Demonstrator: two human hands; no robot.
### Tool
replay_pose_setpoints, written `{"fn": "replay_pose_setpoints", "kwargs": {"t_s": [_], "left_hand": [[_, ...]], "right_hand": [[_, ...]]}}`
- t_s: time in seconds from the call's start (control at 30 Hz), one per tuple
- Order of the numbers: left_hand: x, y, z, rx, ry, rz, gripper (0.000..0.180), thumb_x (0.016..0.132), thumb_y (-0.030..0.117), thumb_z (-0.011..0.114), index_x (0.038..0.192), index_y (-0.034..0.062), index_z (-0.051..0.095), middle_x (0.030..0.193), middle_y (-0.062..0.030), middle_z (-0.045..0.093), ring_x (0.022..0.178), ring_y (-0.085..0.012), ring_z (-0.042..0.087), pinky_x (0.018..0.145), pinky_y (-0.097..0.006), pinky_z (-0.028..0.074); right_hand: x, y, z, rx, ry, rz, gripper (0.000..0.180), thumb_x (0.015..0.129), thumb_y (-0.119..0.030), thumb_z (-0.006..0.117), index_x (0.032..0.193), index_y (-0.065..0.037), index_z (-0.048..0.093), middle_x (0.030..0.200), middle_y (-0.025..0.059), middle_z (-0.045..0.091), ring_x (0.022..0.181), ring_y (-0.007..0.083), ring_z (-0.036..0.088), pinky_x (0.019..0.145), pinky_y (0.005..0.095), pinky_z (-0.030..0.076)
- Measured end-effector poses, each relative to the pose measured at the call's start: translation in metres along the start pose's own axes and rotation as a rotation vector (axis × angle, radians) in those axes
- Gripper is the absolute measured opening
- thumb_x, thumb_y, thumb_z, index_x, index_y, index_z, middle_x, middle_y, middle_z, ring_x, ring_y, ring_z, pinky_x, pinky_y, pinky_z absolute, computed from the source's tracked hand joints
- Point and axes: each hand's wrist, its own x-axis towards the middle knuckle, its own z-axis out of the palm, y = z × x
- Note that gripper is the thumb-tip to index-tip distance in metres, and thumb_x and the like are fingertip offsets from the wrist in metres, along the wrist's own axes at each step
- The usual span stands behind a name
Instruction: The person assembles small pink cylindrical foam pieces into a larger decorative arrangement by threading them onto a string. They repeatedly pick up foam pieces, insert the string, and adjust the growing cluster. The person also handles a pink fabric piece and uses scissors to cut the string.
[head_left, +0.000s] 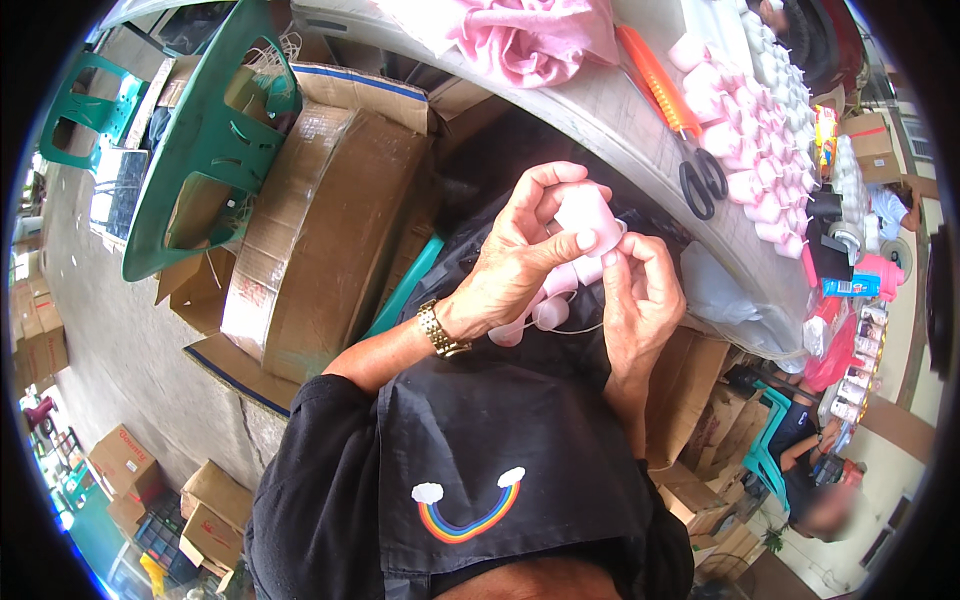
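My left hand (508, 250) holds a pink cup-shaped piece (588, 217) between its thumb and fingers, above my lap. At the piece's lower right edge, my right hand (643, 295) is closed with thumb and forefinger pinched; the tiny thing at its fingertips is hard to make out. Several more pink cup-shaped pieces (550, 312) hang or lie just below my hands. A thin pale string (575, 330) runs among them. Black cloth lies under these pieces.
On the table (590, 125) ahead are a pink cloth (535, 40), black-handled scissors (703, 183), an orange-handled tool (655, 80) and rows of pink pieces (745, 140). A cardboard box (330, 220) and green chair (215, 150) stand left. Another person (815, 490) is at the right.
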Motion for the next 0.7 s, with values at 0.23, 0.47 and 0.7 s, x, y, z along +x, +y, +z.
{"fn": "replay_pose_setpoints", "kwargs": {"t_s": [0.23, 0.47, 0.7], "left_hand": [[-0.002, 0.007, -0.002, 0.051, -0.022, 0.034, 0.063, 0.083, 0.013, 0.075, 0.135, 0.0092, 0.038, 0.129, -0.0139, 0.053, 0.114, -0.0219, 0.056, 0.101, -0.037, 0.045], [-0.005, 0.009, 0.001, 0.286, -0.067, -0.030, 0.066, 0.086, 0.018, 0.074, 0.139, 0.0081, 0.035, 0.127, -0.0124, 0.053, 0.114, -0.0200, 0.054, 0.099, -0.034, 0.045], [-0.008, 0.001, 0.003, 0.628, -0.258, -0.040, 0.083, 0.082, 0.003, 0.071, 0.149, 0.0085, 0.023, 0.129, -0.0144, 0.055, 0.120, -0.0228, 0.054, 0.101, -0.035, 0.042]], "right_hand": [[-0.008, -0.003, 0.001, 0.060, 0.015, 0.061, 0.011, 0.084, 0.007, 0.066, 0.094, 0.001, 0.065, 0.089, 0.0063, 0.063, 0.081, 0.0116, 0.061, 0.071, 0.0252, 0.050], [0.004, -0.005, -0.009, -0.101, -0.004, -0.108, 0.008, 0.085, 0.001, 0.066, 0.093, 0.000, 0.064, 0.096, 0.0097, 0.062, 0.088, 0.0179, 0.062, 0.077, 0.0293, 0.051], [0.018, 0.004, -0.024, -0.030, -0.246, -0.011, 0.011, 0.085, -0.004, 0.063, 0.094, -0.002, 0.066, 0.105, 0.0107, 0.062, 0.091, 0.0209, 0.062, 0.077, 0.0311, 0.050]]}}
